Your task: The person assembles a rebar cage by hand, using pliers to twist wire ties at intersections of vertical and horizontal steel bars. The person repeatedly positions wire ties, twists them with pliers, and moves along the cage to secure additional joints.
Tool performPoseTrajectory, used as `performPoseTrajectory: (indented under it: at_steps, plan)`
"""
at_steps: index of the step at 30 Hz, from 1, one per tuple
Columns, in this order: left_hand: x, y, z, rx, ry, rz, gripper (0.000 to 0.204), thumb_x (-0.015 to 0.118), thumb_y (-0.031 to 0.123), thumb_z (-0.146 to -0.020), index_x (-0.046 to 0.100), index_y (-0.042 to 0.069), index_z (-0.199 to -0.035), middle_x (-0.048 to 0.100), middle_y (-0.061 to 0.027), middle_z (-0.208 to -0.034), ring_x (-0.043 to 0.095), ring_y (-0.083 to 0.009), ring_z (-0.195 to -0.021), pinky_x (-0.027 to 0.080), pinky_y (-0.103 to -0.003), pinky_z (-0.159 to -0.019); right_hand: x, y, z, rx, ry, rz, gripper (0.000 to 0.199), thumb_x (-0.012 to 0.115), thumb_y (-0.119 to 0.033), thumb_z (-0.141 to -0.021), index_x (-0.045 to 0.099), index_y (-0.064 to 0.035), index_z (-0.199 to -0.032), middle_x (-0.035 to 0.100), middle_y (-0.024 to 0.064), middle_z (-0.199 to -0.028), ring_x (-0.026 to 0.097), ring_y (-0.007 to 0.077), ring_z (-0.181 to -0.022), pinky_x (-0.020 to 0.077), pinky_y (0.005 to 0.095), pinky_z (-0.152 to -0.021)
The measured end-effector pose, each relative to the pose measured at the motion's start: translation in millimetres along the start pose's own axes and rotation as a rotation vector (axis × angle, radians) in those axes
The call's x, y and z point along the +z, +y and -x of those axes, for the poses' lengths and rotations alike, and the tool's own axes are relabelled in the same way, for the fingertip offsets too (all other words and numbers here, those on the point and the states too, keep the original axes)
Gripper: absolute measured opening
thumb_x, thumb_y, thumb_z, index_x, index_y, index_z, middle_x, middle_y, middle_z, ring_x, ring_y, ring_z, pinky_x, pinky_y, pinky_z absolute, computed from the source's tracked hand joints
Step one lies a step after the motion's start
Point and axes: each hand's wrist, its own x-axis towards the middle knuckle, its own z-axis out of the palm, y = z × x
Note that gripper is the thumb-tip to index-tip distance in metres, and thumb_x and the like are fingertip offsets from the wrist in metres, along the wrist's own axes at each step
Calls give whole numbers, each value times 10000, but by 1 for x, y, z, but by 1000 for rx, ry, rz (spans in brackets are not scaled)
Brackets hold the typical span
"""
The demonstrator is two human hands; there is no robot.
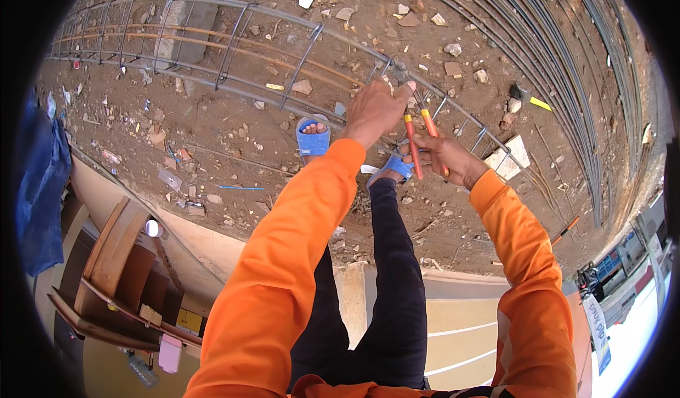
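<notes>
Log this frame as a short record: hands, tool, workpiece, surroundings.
left_hand: fingers at the metal cage, close to the pliers' far end; exact contact unclear
right_hand: holding the pliers
tool: pliers, red-and-yellow handles spread slightly apart; tips hard to make out
workpiece: long cage of metal bars with cross loops
surroundings: concrete block at upper left, loose metal rods at upper right
footwear: blue sandals

Steel rods, stones on dirt
</notes>
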Motion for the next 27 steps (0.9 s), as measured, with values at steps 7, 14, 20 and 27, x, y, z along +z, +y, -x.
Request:
performPoseTrajectory:
  at_steps: [7, 14, 20, 27]
  plan:
    - [-52, -30, -43, 287, -16, -286, 324, 604, 405, -902, 696, 116, -1017, 688, -175, -1001, 643, -374, -956, 499, -469, -832, -42, 62, 15, -167, 91, 116, 418, 591, -206, -963, 491, 5, -1309, 650, 161, -1121, 672, 245, -963, 531, 366, -866]
    - [-76, -4, -94, 839, 300, -587, 238, 683, 331, -851, 699, 103, -919, 683, -139, -837, 647, -353, -824, 509, -461, -763, -51, 107, -15, -646, 964, 648, 436, 585, -287, -963, 489, 40, -1234, 533, 267, -1134, 546, 434, -1056, 454, 456, -898]
    - [-48, -25, -67, 551, 215, -692, 224, 683, 286, -851, 676, 63, -872, 658, -174, -740, 630, -390, -702, 510, -469, -699, -55, 115, -43, -560, 1201, 784, 555, 669, -364, -891, 459, 24, -1227, 451, 257, -1198, 554, 462, -1034, 486, 491, -857]
    - [-1, 16, -40, -36, -177, 585, 169, 689, 202, -886, 639, 54, -820, 585, -5, -655, 447, -94, -453, 343, -242, -412, -54, 116, -47, -484, 1179, 745, 605, 682, -397, -870, 458, -12, -1280, 430, 255, -1243, 571, 461, -1036, 507, 501, -836]
